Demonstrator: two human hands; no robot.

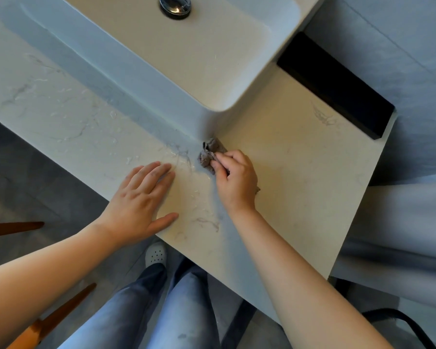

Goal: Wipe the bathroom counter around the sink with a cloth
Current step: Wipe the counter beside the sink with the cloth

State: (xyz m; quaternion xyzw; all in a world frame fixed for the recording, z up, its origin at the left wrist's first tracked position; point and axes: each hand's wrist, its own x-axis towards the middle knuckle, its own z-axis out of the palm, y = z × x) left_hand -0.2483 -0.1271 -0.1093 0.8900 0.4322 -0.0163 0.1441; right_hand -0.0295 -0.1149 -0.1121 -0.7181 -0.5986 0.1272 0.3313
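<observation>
The right hand is gripping a bunched grey cloth with curled fingers, the cloth poking out past the fingertips against the sink corner. The left hand is lying flat on the counter, fingers straight, water streaks just beyond them.

A bathroom, seen at the washbasin
A white rectangular sink with a chrome drain sits on a pale marble-veined counter wet with water drops; grey floor lies below, with a white perforated slipper on the person's foot
</observation>
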